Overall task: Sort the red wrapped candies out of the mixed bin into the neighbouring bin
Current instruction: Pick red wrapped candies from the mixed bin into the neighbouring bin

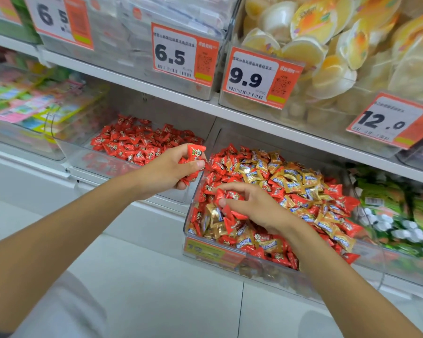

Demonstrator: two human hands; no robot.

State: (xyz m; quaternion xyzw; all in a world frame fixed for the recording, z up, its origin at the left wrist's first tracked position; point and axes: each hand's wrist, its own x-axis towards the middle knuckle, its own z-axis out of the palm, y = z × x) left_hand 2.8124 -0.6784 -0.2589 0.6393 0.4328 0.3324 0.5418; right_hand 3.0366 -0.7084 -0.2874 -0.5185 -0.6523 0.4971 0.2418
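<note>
Picking is under way. The right hand [252, 206] pinches red candies [220, 195] just over the mixed bin [206, 251], while the left hand [166, 172] grips a handful [196, 152] close by. Next, probably, that handful drops into the neighbouring bin [83, 154] just beyond the left hand.

The orange-and-white middle price tag [185, 54] reads 6.5, the neighbouring tag [261, 78] 9.9, the right-hand tag [388, 120] 12.0, all on clear plastic bins [137, 52].
</note>
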